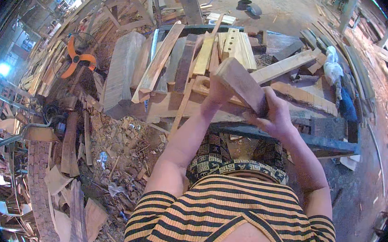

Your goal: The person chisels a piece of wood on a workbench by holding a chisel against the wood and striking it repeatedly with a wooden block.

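Observation:
A thick brown wooden block [242,84] is held up at a slant between my two hands, above the near part of the workbench. My left hand [218,92] grips its upper left end; the block hides most of those fingers. At the lower right end, my right hand [273,114] is closed around it, thumb along the side. Just behind the block lie a pale strip with a row of holes [230,43] and a pale board [244,51]. Near my left hand, a wooden piece with a round hole [202,85] rests on the bench.
Several planks and a large squared beam [126,69] cover the bench's left side. A long plank [284,65] and a rough-edged board [305,98] lie to the right, by a white plastic bag [332,65]. An orange-bladed fan [76,60] stands at left. Wood scraps [128,141] litter the floor.

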Demonstrator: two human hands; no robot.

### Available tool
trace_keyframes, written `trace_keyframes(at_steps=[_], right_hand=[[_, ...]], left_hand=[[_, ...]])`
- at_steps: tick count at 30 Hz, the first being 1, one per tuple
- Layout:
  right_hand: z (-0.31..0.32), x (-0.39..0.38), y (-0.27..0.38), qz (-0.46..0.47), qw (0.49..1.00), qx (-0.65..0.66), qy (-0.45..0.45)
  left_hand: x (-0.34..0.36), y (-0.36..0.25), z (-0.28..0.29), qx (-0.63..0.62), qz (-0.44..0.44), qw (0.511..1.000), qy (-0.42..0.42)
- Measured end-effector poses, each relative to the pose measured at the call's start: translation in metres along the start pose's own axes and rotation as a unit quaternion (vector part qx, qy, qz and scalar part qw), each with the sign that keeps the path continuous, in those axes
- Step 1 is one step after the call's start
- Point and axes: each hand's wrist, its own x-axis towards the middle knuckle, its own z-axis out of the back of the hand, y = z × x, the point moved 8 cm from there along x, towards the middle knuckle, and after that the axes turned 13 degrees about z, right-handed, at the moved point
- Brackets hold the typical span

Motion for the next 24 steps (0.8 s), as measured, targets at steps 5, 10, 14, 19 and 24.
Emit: trace_keyframes(at_steps=[5,10,14,19,24], right_hand=[[0.024,0.003,-0.034,-0.091,0.994,-0.045,-0.029],[0.023,-0.012,-0.091,-0.094,0.923,-0.366,0.078],[0.006,-0.029,-0.129,-0.169,0.887,-0.394,0.171],[0.023,0.010,-0.046,-0.064,0.934,-0.323,0.141],[0.116,-0.002,0.144,0.287,0.936,-0.128,-0.156]], left_hand=[[0.006,0.031,0.010,-0.269,0.206,0.941,0.006],[0.008,0.043,0.025,-0.260,0.269,0.926,-0.049],[0.008,0.033,0.024,-0.226,0.192,0.955,-0.023],[0.006,0.046,0.019,-0.201,0.252,0.947,-0.023],[0.011,0.032,0.027,-0.220,0.191,0.956,-0.035]])
